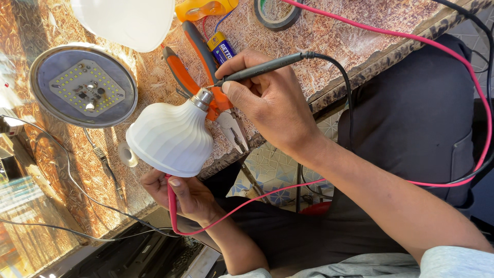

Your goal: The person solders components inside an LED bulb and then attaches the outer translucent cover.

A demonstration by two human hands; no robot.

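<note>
Against the bulb housing's (172, 138) cap, right hand (270, 103) presses probe (260, 68).

Both forearms are bare, with no rings, watch or gloves. A light grey sleeve (453, 260) ends above the right elbow. Dark trousers (411, 123) cover the lap.

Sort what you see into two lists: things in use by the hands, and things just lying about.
In use: white bulb housing, black probe in right hand, red lead in left hand.

Lying about: orange pliers, round LED plate, tape roll, battery.
</note>
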